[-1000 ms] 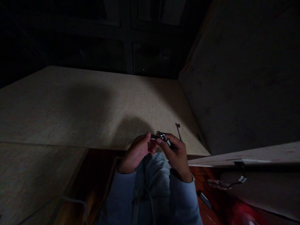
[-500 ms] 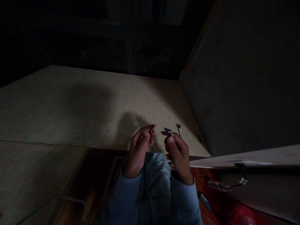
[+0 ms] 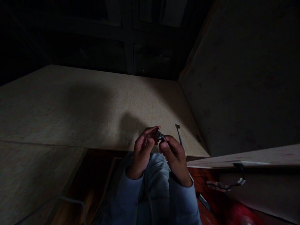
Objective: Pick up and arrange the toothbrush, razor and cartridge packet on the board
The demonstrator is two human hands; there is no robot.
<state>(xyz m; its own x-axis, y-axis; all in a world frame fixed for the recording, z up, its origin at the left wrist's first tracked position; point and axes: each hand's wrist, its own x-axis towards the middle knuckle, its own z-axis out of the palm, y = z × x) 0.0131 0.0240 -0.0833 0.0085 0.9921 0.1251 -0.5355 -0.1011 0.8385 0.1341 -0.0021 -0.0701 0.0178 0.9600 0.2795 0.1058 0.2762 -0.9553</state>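
Just above the table's front edge, my two hands are close together. My left hand (image 3: 142,151) pinches a small thin dark piece (image 3: 156,131) between thumb and fingers; its kind is too dark to tell. In my right hand (image 3: 175,155), thumb and fingers close on a small shiny metal piece (image 3: 160,136) whose tip meets or nearly meets the dark piece. Fingers hide most of both pieces. To the right of my hands lies a thin pale stick with a dark head (image 3: 180,136), resembling a toothbrush.
The pale speckled table (image 3: 93,103) ends at a dark upright panel (image 3: 239,78) on the right. A small dark item (image 3: 198,138) lies by that panel. A grey cable (image 3: 67,197) curves at lower left, and a dark flat object (image 3: 204,201) sits on the reddish floor.
My hands have come together. The right hand brought its metal piece left, and the left hand shifted slightly right, so the two pieces now meet or nearly meet.
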